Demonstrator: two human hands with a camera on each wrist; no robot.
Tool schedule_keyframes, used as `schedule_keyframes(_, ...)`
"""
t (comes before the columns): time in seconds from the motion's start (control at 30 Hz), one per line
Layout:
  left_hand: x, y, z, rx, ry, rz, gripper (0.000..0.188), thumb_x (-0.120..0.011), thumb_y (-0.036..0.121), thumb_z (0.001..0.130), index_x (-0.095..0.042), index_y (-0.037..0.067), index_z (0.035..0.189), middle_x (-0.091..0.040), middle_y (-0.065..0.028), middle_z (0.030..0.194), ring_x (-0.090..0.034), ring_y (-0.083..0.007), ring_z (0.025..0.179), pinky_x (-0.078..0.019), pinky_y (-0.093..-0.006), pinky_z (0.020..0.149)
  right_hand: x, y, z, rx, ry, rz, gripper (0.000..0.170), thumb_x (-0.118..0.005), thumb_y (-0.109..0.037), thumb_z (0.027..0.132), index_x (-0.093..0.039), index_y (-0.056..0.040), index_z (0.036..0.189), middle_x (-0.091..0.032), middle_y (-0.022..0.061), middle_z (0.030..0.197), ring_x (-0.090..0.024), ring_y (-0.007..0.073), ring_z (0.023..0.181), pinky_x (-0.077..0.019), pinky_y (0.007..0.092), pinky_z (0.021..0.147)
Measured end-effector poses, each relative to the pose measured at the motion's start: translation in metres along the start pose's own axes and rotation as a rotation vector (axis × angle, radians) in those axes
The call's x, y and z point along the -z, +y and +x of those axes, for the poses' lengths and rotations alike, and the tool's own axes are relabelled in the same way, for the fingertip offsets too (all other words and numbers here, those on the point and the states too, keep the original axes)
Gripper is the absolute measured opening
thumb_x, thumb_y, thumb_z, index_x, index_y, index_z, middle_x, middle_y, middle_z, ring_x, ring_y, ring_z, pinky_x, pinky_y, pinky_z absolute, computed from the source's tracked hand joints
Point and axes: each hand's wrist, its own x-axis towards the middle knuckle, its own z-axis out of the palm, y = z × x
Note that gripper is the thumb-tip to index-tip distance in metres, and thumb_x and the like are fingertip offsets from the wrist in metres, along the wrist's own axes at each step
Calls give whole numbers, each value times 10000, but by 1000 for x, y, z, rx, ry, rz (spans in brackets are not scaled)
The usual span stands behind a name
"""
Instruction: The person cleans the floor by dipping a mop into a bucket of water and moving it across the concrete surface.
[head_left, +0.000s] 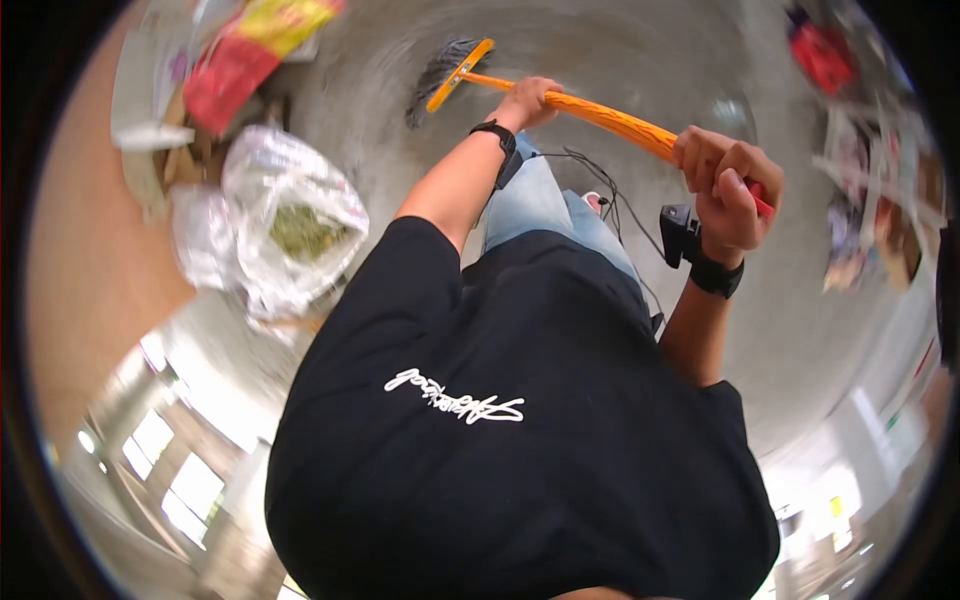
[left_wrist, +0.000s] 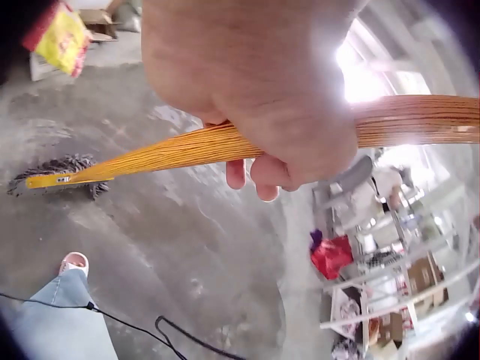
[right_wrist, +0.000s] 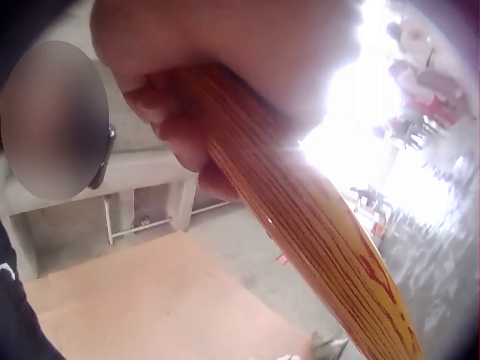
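A mop with a wood-grained orange handle (head_left: 620,122) crosses the upper part of the head view. Its yellow bar (head_left: 460,76) and grey strands (head_left: 435,80) lie at the handle's far end, against the floor. My left hand (head_left: 528,103) grips the handle nearer the mop head; in the left wrist view that hand (left_wrist: 255,82) is curled over the handle (left_wrist: 180,150). My right hand (head_left: 728,185) is wrapped round the upper end, beside a red tip (head_left: 760,200). The right wrist view shows its fingers round the handle (right_wrist: 300,217), partly in shadow.
Clear plastic bags (head_left: 290,215) holding greenish material stand at the left. A red and yellow bag (head_left: 240,65) lies beyond them. Black cables (head_left: 610,195) run near my legs. Shelving with boxes (left_wrist: 424,281) and a red bag (left_wrist: 331,256) stands at the right.
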Motion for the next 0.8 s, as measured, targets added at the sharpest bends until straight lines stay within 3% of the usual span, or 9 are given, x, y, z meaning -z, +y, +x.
schedule_keyframes(0.13,-63,90,31,-270,-154,28,133,-575,170,754,-651,136,858,-642,-117,869,-603,-321,854,-488,-398,739,47,-66,-69,55,163,-123,212,-465,-97,689,-311,-50,551,-363,58,469,-317,156,430,-325,320,489)
schedule_keyframes(0.2,-106,138,34,-328,-245,-222,171,-611,185,750,-662,148,909,-646,-119,866,-602,-320,863,-486,-389,752,65,-102,-106,65,256,-193,215,-471,-100,687,-316,-45,548,-365,58,470,-321,158,430,-324,317,485)
schedule_keyframes(0.23,-124,157,34,-376,-281,-266,128,-629,123,729,-638,79,849,-631,-149,800,-601,-339,809,-476,-372,698,69,-110,-122,65,285,-219,218,-477,-102,685,-320,-41,546,-368,59,471,-325,160,429,-324,314,482)
schedule_keyframes(0.4,-190,251,26,-552,-457,-182,111,-634,99,704,-598,46,794,-608,-159,760,-592,-341,780,-457,-377,672,44,-164,-178,70,520,-461,211,-528,-104,643,-374,-7,536,-395,71,498,-381,171,447,-330,288,473)
schedule_keyframes(0.53,-227,289,56,-663,-627,-268,146,-640,122,716,-615,49,839,-618,-144,832,-584,-335,825,-466,-373,718,54,-160,-174,87,616,-670,177,-523,-70,645,-395,7,548,-411,76,523,-408,160,463,-327,260,454)
schedule_keyframes(0.6,-259,300,68,-722,-688,-399,168,-662,137,715,-606,55,851,-609,-130,838,-582,-318,818,-463,-362,711,64,-151,-179,64,774,-711,164,-526,-40,637,-396,5,548,-406,65,524,-394,152,464,-324,250,462)
schedule_keyframes(0.67,-254,322,56,-745,-804,-364,223,-685,163,709,-599,74,894,-614,-113,895,-574,-299,883,-457,-355,762,71,-140,-186,54,947,-763,155,-531,-16,687,-429,-7,571,-407,17,527,-371,79,485,-293,233,454)
schedule_keyframes(0.7,-250,324,48,-749,-762,-400,260,-697,175,700,-594,82,920,-612,-107,930,-560,-299,926,-447,-357,798,76,-125,-191,9,1033,-835,189,-536,-46,720,-420,0,579,-460,40,562,-382,88,493,-286,238,460)
schedule_keyframes(0.8,-262,325,50,-805,-812,-430,361,-724,218,677,-579,111,990,-605,-92,1009,-522,-301,1019,-416,-368,884,100,-94,-201,240,1128,-908,187,-541,-73,740,-441,4,602,-499,45,587,-403,87,498,-316,228,469)
